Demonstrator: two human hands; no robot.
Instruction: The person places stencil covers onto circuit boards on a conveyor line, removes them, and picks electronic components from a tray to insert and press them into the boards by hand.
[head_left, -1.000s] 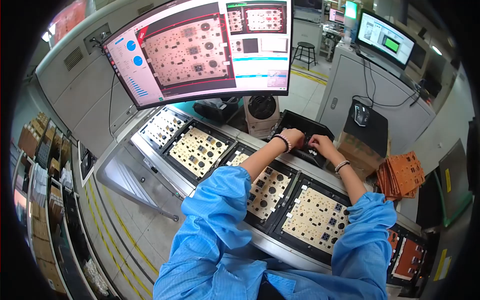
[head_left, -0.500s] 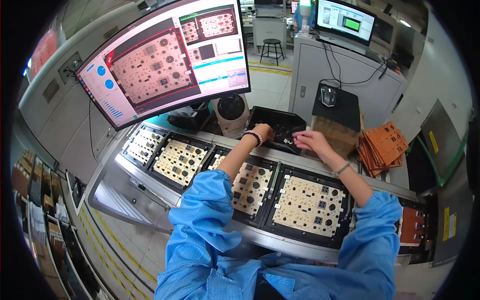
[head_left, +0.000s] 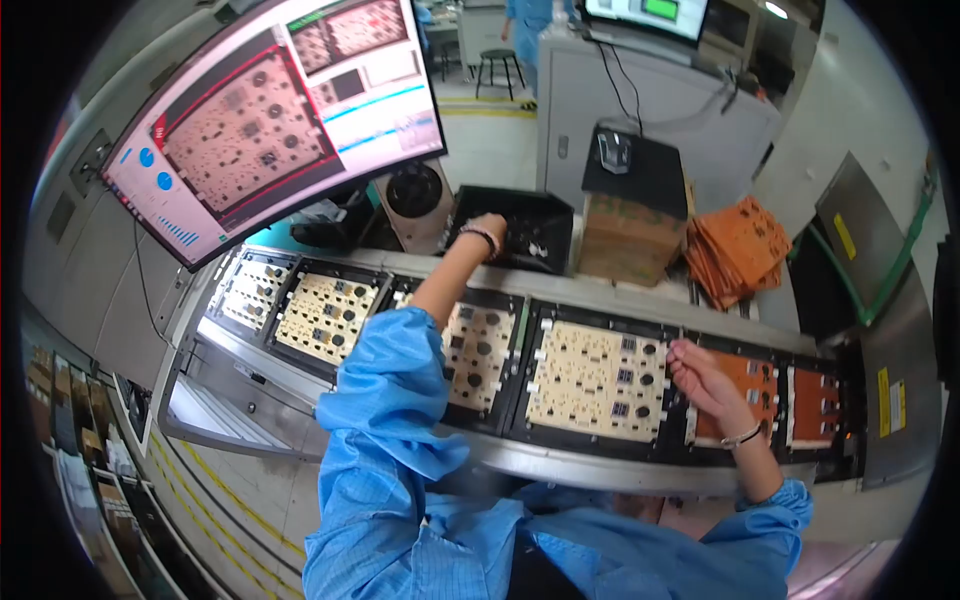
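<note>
1. Swinging away from the black bin (head_left: 556,222), the right hand (head_left: 705,383) is now hanging by the right edge of the big cream board (head_left: 588,382); the left hand (head_left: 487,230) is staying at the bin.
2. Right-hand fingers are curling in, tips close together; I cannot tell if they are pinching something.
3. Left-hand fingers are bending down into the bin; I cannot tell how wide they are opening or what they are holding.
4. Just left of the right hand, the cream board is lying flat.
5. White bits (head_left: 538,250) are lying right of the left hand.
</note>
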